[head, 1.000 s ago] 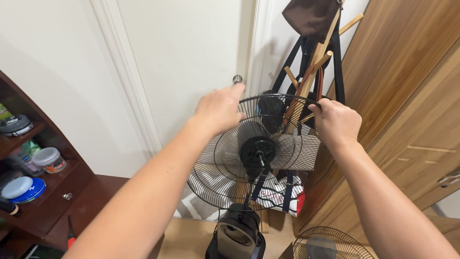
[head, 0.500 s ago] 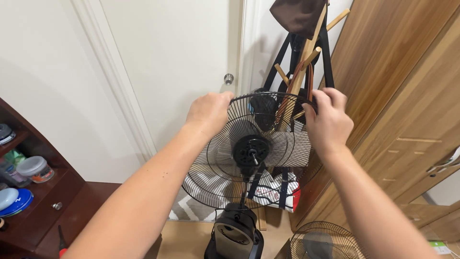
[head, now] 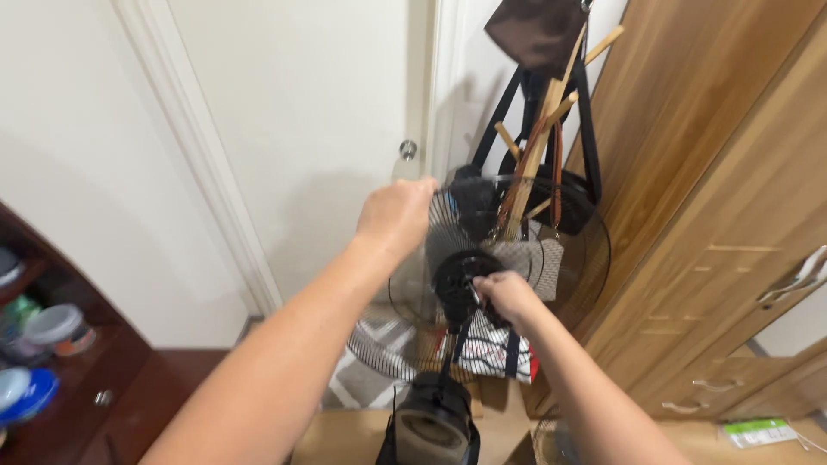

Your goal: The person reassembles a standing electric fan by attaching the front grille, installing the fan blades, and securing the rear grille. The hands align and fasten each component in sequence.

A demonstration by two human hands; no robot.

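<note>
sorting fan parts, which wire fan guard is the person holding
The rear guard on the standing fan, left hand on its rim; the other guard lies on the floor.

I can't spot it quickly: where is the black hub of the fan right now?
The black fan hub sits centre frame in the head view, inside the wire fan guard, with the right hand at its lower right and the left hand above left.

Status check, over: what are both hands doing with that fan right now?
Left hand grips the top rim of the black fan guard. Right hand at the centre hub, fingers closed there. Coat rack with bags close behind.
</note>
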